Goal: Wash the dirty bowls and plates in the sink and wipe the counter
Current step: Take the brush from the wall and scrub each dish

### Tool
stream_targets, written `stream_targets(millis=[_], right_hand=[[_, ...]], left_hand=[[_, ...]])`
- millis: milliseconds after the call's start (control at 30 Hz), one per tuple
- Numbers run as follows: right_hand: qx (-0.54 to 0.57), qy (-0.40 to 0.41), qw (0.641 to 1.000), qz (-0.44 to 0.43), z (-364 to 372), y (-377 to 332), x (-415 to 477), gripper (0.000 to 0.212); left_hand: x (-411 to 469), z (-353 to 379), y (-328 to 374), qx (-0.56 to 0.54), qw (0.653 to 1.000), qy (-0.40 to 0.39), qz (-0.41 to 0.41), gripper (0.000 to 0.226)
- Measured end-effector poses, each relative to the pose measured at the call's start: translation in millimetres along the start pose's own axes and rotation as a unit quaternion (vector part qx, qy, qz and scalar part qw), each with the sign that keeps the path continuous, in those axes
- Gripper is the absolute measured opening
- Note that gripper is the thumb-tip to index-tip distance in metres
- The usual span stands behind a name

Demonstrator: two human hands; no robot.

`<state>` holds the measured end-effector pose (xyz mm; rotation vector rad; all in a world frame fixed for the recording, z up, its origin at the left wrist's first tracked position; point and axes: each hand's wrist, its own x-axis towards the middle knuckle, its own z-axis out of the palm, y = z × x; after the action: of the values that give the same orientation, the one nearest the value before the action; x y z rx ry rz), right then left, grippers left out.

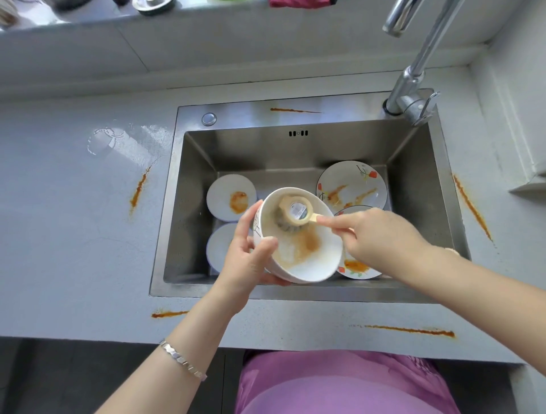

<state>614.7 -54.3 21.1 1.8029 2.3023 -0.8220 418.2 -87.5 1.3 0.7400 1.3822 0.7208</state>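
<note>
Left hand (248, 260) grips tilted bowl (307, 263); right hand (381, 236) apparently pinches brush (295, 211).

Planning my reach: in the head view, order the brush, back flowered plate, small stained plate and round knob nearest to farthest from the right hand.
1. Brush, gripped by the right hand.
2. Back flowered plate, just behind it.
3. Small stained plate, sink's left.
4. Round knob, back-left rim.

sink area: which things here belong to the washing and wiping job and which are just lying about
In the job: white stained bowl in the left hand; beige round brush in the right hand; stained floral plate; small white stained plate; orange streaks on the grey counter.
Lying about: round metal strainer and dark red cloth on the back ledge.
</note>
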Motion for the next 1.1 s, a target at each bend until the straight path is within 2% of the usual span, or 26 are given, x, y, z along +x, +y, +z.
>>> stream_targets(millis=[67, 100, 167, 233, 300, 367, 533, 600, 700, 867, 933, 1000, 1067, 1100], right_hand=[[-0.028, -0.016, 0.999, 0.022, 4, 3, -2, 0.042], [0.005, -0.042, 0.999, 0.031, 6, 2, -4, 0.041], [0.154, -0.122, 0.979, 0.045, 11, -6, -10, 0.036], [0.297, -0.193, 0.934, 0.048, 13, -16, -16, 0.032], [0.365, -0.224, 0.901, 0.062, 10, -15, -15, 0.031], [0.338, -0.243, 0.907, 0.062, 0, -2, -11, 0.029], [0.141, -0.205, 0.968, 0.047, -11, 14, -3, 0.029], [0.152, -0.215, 0.964, 0.028, -5, 3, -8, 0.030], [0.226, -0.260, 0.939, 0.020, -4, -6, -19, 0.031], [0.131, -0.178, 0.974, 0.048, -15, 23, -20, 0.031], [0.178, -0.104, 0.977, 0.051, -17, 33, -25, 0.032], [0.292, -0.002, 0.954, 0.075, -12, 40, -29, 0.030], [0.397, 0.079, 0.906, 0.122, 0, 38, -30, 0.035], [0.452, 0.090, 0.876, 0.145, 9, 35, -29, 0.039]], left_hand=[[2, -3, 2, 0.002, 0.999, 0.032, 0.012, 0.063], [4, -4, 3, 0.007, 0.998, 0.051, 0.022, 0.060], [6, -4, 3, 0.016, 0.996, 0.081, 0.041, 0.058], [7, -3, 2, 0.018, 0.994, 0.089, 0.055, 0.057], [8, -6, 0, 0.017, 0.995, 0.081, 0.059, 0.058], [7, -14, 1, 0.022, 0.995, 0.070, 0.061, 0.058], [6, -20, 1, 0.061, 0.996, 0.028, 0.060, 0.058], [9, -16, 0, 0.058, 0.996, 0.034, 0.060, 0.057], [10, -16, 0, 0.058, 0.996, 0.038, 0.059, 0.055], [8, -24, -2, 0.086, 0.995, 0.025, 0.039, 0.055], [10, -26, -1, 0.078, 0.996, 0.040, 0.027, 0.055], [11, -27, 0, 0.058, 0.997, 0.053, 0.007, 0.052], [12, -28, 0, 0.039, 0.998, 0.039, -0.011, 0.047], [13, -27, 0, 0.035, 0.999, 0.021, -0.023, 0.051]])
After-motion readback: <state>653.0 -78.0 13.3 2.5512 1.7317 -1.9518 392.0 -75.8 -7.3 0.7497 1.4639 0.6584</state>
